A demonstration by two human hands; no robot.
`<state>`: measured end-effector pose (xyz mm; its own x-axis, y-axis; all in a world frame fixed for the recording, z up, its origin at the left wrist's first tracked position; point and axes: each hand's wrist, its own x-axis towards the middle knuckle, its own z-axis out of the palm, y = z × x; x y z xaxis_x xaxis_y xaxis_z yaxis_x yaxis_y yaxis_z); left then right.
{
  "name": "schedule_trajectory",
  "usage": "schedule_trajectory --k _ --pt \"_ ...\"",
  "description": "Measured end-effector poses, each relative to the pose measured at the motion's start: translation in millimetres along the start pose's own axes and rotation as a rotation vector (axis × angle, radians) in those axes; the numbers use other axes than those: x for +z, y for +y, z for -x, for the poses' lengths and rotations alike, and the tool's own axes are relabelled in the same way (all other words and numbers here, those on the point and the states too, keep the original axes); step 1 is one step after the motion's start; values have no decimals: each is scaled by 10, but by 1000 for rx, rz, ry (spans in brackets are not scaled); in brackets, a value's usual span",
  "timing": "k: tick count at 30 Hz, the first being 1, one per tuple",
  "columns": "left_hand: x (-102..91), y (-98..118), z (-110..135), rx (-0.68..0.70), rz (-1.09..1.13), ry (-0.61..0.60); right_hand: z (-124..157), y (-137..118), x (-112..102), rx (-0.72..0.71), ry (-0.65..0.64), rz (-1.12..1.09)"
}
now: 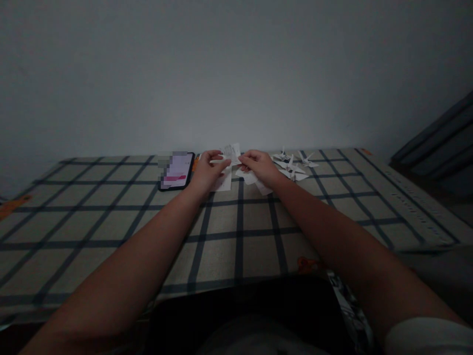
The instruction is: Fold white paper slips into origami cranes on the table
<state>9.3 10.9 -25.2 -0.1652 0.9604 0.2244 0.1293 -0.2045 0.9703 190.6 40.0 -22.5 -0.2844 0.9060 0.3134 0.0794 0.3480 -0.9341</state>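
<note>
Both of my arms reach out over a checked tablecloth (236, 231). My left hand (209, 170) and my right hand (258, 165) pinch a small piece of white paper (232, 152) between them, held just above the cloth near the far edge. More white paper pieces (247, 177) lie under and between my hands. Several folded paper cranes (291, 165) sit just to the right of my right hand.
A phone (176, 170) with a lit screen lies flat to the left of my left hand. A plain wall rises behind the table. A dark piece of furniture (439, 148) stands at the far right. The room is dim.
</note>
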Motion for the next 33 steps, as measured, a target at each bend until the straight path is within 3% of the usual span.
schedule_trajectory --k 4,8,13,19,27,33 --pt "-22 -51 -15 106 -179 -63 3 26 10 -38 -60 30" --pt "2 -73 10 45 -94 -219 -14 76 10 -120 -99 49" --pt "16 -9 77 0 -30 -347 -18 66 -7 -284 -59 218" --pt "2 83 141 -31 22 -365 26 8 -23 -436 -83 369" --pt "19 107 153 -55 108 -284 54 -37 -35 -477 -141 462" --pt "10 82 127 -72 127 -295 41 -44 -52 -501 -175 498"
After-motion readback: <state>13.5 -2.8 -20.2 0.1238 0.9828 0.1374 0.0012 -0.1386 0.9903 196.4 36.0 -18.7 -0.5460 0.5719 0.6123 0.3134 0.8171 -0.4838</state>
